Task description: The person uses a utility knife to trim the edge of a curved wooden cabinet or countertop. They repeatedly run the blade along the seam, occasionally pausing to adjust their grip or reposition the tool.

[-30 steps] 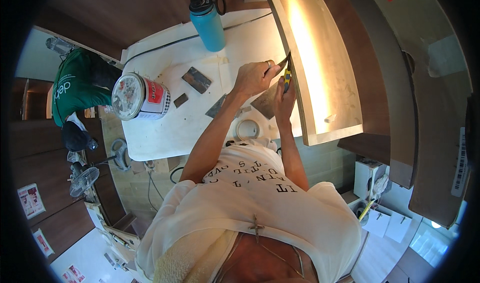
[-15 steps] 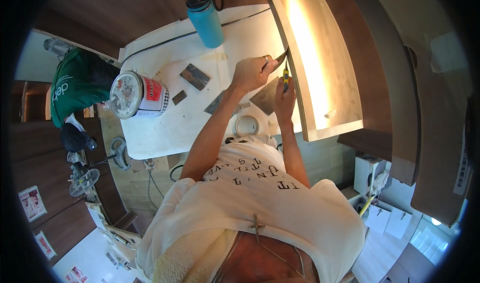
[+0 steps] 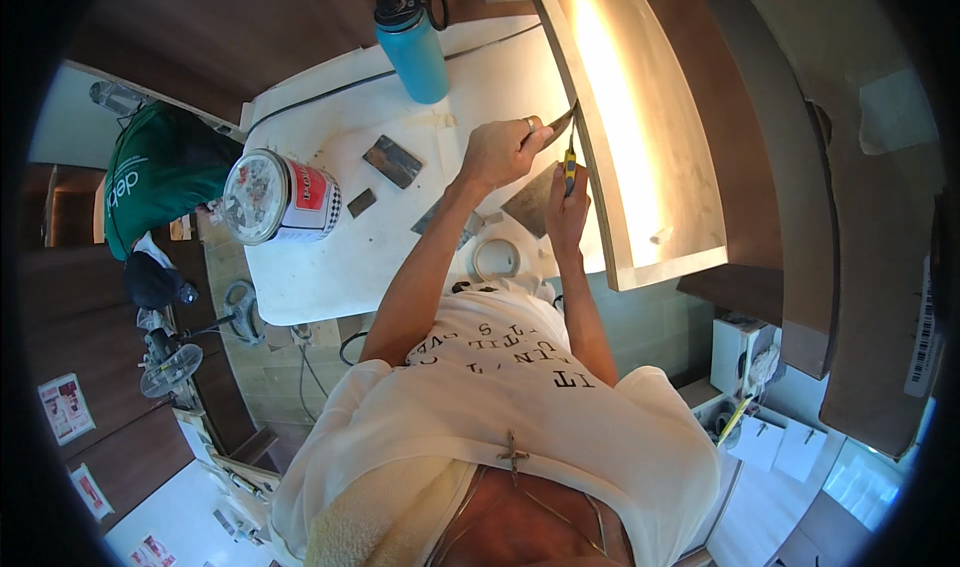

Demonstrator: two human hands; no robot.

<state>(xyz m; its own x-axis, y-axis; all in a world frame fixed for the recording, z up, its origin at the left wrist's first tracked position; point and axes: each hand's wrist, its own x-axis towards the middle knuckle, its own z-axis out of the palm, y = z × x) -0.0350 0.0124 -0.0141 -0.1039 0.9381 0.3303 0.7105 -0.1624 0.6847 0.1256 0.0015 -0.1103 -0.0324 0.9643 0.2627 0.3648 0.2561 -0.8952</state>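
Observation:
My left hand is closed around a thin, dark, flat piece; I cannot tell its kind. Its pointed end reaches the near-left edge of a lit wooden panel. Just below it, my right hand grips a yellow and black utility knife, its tip pointing up toward the dark piece. Whether the blade touches the piece or the panel edge is too small to tell. Under my hands, dark flat sheets lie on the white table, next to a roll of tape.
A teal bottle stands at the back of the table, and a paint can at its left. Dark rectangular pieces lie between them. A black cable crosses the back. At the far left a person in a green shirt bends down.
Both hands stay at the panel edge with the same things in them. The whole view has shifted slightly downward; the person in green has moved a little.

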